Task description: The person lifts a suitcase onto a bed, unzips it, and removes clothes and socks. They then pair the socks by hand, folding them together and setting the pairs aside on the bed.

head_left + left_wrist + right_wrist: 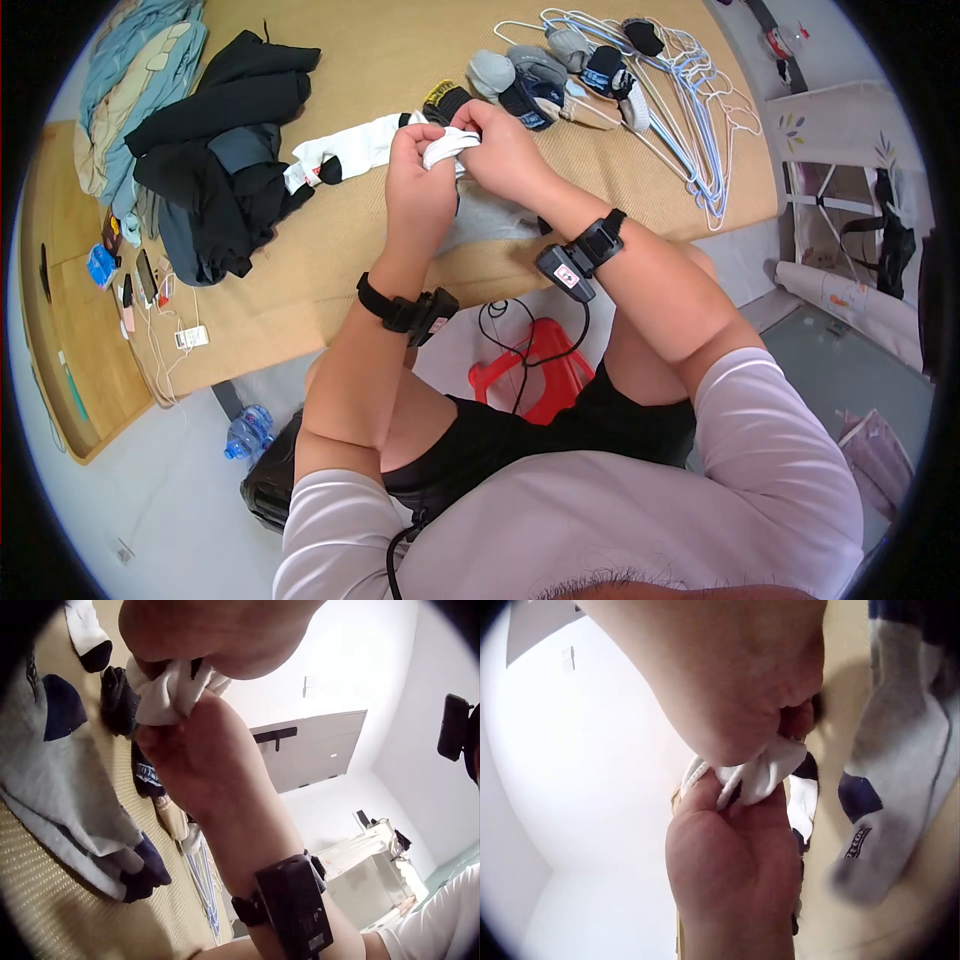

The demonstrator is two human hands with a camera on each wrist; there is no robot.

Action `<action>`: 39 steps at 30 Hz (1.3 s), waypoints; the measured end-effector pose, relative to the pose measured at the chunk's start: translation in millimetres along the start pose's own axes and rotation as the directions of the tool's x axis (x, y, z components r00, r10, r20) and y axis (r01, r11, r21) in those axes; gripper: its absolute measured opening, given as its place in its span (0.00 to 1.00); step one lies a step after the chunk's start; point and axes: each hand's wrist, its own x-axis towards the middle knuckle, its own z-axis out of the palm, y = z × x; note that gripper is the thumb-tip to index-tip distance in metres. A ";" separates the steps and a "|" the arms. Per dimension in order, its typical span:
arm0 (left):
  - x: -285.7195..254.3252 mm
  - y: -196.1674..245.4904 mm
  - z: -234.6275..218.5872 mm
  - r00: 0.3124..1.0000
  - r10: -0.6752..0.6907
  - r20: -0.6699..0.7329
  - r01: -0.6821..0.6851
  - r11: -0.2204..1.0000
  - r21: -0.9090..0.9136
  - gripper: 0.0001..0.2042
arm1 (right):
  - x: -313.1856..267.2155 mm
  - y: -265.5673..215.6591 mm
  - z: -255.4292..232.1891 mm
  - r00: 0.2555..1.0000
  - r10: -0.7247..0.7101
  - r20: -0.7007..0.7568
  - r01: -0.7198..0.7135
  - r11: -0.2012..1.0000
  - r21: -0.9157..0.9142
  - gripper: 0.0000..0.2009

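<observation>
Above the table, both hands hold a bunched white sock (450, 148) with a dark patch. My left hand (418, 190) pinches its left side, while the right hand (505, 155) grips the other side, thumbs and fingers at the folded cuff. In the right wrist view the white ribbed edge (739, 784) shows between the hands; some fingertips are hidden. Below them, a pair of grey socks (490, 222) with navy patches lies flat. White socks (365, 148) with black parts lie to the left, and a black sock with yellow lettering (445, 102) lies just beyond the hands.
Rolled socks (492, 73) are grouped at the back, beside a heap of white and blue hangers (690, 110). Dark clothes (225, 165) are piled at left, with blue and beige fabric (140, 85) behind. A white power strip (190, 337) with cables lies near the front-left edge. A red stool (550, 370) stands below.
</observation>
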 end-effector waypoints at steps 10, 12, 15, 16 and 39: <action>5.7 -4.5 -8.1 0.966 -0.104 -0.235 0.137 0.982 0.132 0.14 | -7.4 -2.2 13.0 0.985 -0.173 -0.008 0.168 0.940 0.296 0.13; 11.2 -17.2 -15.8 0.983 0.074 -0.171 -0.005 0.929 0.371 0.12 | -7.8 -3.3 14.6 0.981 -0.196 -0.006 0.189 0.932 0.309 0.14; 6.7 -4.9 -16.1 0.981 -0.146 -0.127 0.162 0.979 0.124 0.11 | -9.4 -4.7 14.2 0.979 -0.203 -0.004 0.199 0.955 0.220 0.17; 7.0 -5.7 -13.2 0.981 -0.146 -0.128 0.162 0.979 0.124 0.11 | -9.7 -5.3 14.1 0.985 -0.173 -0.020 0.174 0.969 0.176 0.17; 13.6 -2.9 -14.3 0.973 -0.205 -0.103 0.190 0.972 -0.138 0.15 | -6.7 -22.4 0.7 0.981 0.135 0.142 -0.193 0.782 0.593 0.09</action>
